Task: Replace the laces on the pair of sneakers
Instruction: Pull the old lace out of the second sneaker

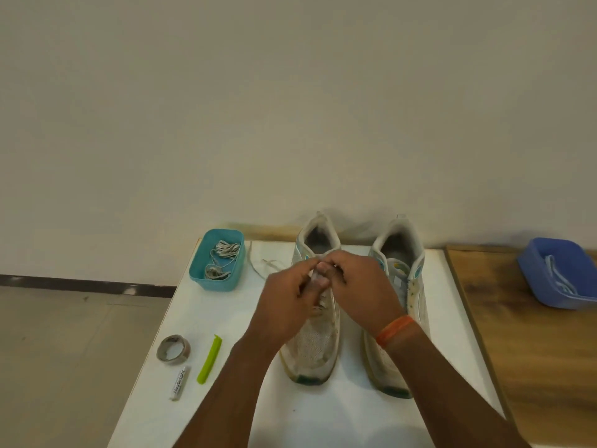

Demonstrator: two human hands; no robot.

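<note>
white lace (318, 275) pinched between curled fingers of left hand (292, 302) and right hand (361, 286), above the left sneaker (315, 344) on the white table (226, 318); right sneaker (403, 318) just beside.

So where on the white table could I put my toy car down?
Bare spots: the near edge of the white table below the sneakers' toes, and between the teal box and tape roll. Crowded: around the left sneaker, where both hands work, and by the green clip.

Plain cream wall (290, 92), tiled floor (64, 350), white table (193, 415).
</note>
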